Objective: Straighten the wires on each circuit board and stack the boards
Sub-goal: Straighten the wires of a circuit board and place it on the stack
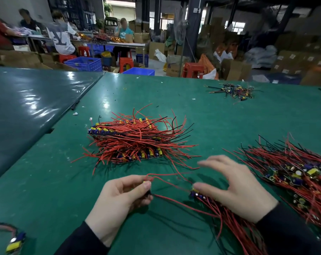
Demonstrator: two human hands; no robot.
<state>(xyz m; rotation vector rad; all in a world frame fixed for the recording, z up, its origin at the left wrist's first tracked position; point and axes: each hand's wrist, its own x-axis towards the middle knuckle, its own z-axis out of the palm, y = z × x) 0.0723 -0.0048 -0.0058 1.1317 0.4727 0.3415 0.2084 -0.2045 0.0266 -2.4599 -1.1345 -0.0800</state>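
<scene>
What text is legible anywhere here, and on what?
"LV": large monogram on the back of a seated person's white shirt, far left.
Printing on the cardboard box beside the red stool: too blurred to read.
White labels on the stacked cartons, right: too small.
Circuit boards: no readable markings.

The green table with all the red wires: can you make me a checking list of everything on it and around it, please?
Surface: green table, shiny, with small scraps scattered on it.
Job's things: stacked boards in the middle; unsorted boards at right; a small board in the left hand.
Clutter: small tangle of parts far right; one loose board near left.
Hands: left hand pinches the small board; right hand rests spread over a bundle of boards.
Cables: red wires loop between the hands; some black wires are mixed in.
Surroundings: people at a far table, blue crates, red stools, cardboard boxes.
</scene>
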